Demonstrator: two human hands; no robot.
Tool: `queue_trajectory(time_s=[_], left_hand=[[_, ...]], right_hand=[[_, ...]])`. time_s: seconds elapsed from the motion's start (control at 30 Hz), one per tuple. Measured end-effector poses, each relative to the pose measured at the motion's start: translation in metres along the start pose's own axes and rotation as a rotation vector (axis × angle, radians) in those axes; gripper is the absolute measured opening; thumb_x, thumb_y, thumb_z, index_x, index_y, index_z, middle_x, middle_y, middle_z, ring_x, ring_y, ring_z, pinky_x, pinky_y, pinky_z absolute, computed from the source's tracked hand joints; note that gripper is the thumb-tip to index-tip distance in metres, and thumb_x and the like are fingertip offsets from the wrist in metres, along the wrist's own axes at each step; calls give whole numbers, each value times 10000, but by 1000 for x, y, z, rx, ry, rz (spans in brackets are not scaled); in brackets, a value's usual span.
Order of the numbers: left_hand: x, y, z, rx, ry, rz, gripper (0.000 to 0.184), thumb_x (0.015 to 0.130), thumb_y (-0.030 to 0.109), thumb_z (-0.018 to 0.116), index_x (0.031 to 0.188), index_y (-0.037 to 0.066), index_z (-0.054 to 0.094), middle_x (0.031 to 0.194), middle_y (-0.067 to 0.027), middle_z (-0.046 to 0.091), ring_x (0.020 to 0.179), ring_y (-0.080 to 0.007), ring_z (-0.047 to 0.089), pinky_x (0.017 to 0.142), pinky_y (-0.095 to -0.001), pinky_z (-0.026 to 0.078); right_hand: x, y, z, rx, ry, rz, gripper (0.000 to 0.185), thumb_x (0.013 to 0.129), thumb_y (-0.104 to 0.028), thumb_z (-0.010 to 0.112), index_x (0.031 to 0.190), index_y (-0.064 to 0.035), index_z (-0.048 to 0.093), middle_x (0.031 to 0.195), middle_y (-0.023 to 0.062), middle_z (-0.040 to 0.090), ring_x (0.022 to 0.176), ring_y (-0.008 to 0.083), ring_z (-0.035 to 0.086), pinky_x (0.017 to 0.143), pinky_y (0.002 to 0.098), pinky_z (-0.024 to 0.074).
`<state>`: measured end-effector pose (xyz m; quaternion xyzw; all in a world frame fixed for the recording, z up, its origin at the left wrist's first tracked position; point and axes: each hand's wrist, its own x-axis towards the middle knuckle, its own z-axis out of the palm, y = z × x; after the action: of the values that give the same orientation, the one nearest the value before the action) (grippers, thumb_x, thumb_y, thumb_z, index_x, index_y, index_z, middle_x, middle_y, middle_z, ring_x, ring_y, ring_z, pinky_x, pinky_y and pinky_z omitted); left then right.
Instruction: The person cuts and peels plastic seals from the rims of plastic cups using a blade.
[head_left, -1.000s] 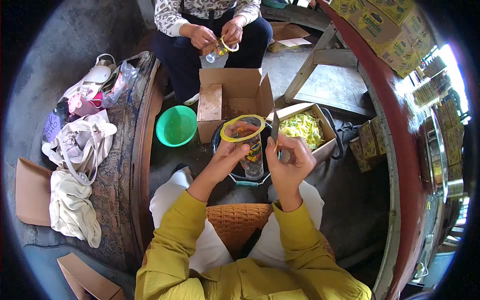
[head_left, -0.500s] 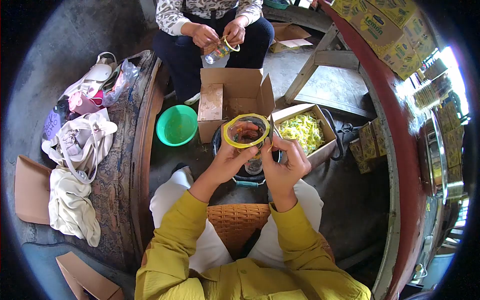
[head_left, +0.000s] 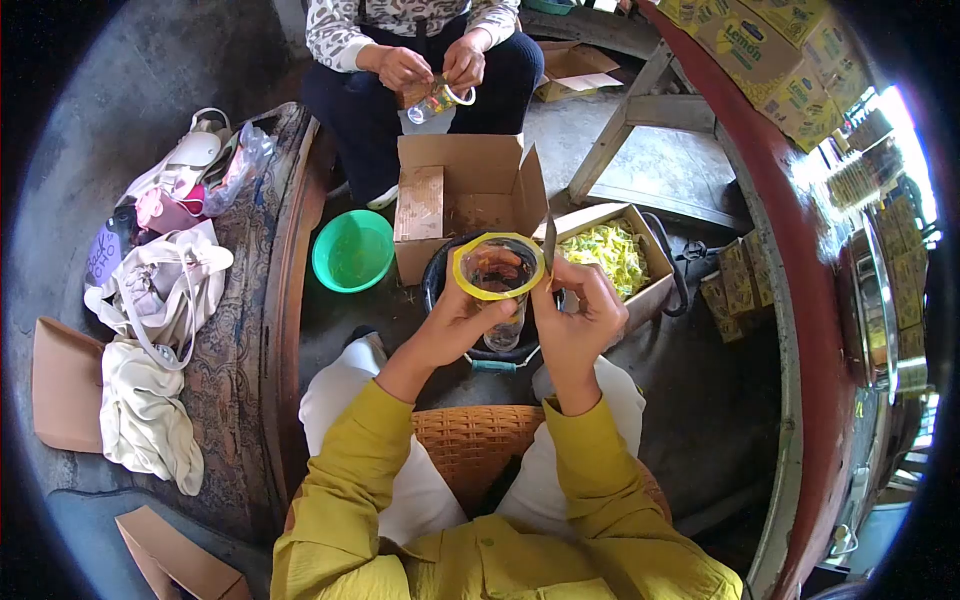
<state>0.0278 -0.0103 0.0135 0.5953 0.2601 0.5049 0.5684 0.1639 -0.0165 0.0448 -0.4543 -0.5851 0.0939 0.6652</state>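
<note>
In the head view my left hand [head_left: 455, 318] is wrapped round a clear plastic cup [head_left: 505, 330] with a yellow rim, its open mouth tipped up at me. My right hand [head_left: 580, 310] is closed on a small knife [head_left: 549, 245], the dark blade pointing up beside the right edge of the rim. The knife's handle is mostly hidden in my fingers. Below the cup is a dark bucket [head_left: 432, 290] with a teal handle grip. To the right, a cardboard box [head_left: 655, 262] holds a heap of yellow strips [head_left: 605, 258].
Opposite me sits a person whose hands [head_left: 425, 70] hold a printed clear cup [head_left: 432, 104] with a pale ring. An open carton [head_left: 420, 205] and a green basin [head_left: 353, 250] stand ahead. Bags [head_left: 165, 290] lie on the left bench; a wooden frame [head_left: 785, 400] stands at right.
The cup has shifted slightly to the right and down in my left hand. My right hand has moved a little to the right, and the blade stands higher above the rim.
</note>
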Motion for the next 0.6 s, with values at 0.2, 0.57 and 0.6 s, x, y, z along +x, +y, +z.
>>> queue_trajectory(time_s=[0.2, 0.57, 0.6], left_hand=[[1, -2, 5, -272, 16, -50, 496, 875, 102, 524, 1297, 37, 272, 1251, -87, 401, 1164, -165, 405, 985, -311, 323], [2, 2, 0, -269, 9, -11, 506, 873, 96, 499, 1313, 42, 255, 1238, -97, 422, 1159, -191, 421, 983, -324, 329], [2, 3, 0, -279, 13, -5, 512, 871, 100, 502, 1314, 42, 254, 1236, -100, 421, 1153, -193, 425, 976, -321, 337]], right_hand=[[1, 1, -1, 64, 63, 62, 142, 649, 48, 688, 776, 34, 626, 638, 71, 592, 560, 114, 585, 533, 213, 456], [-3, 0, 0, 23, -7, 4, 156, 653, 54, 679, 800, 32, 630, 662, 86, 596, 594, 132, 591, 543, 217, 456], [-3, 1, -1, 12, -14, -6, 158, 654, 54, 679, 802, 31, 630, 666, 90, 597, 598, 137, 593, 543, 220, 456]])
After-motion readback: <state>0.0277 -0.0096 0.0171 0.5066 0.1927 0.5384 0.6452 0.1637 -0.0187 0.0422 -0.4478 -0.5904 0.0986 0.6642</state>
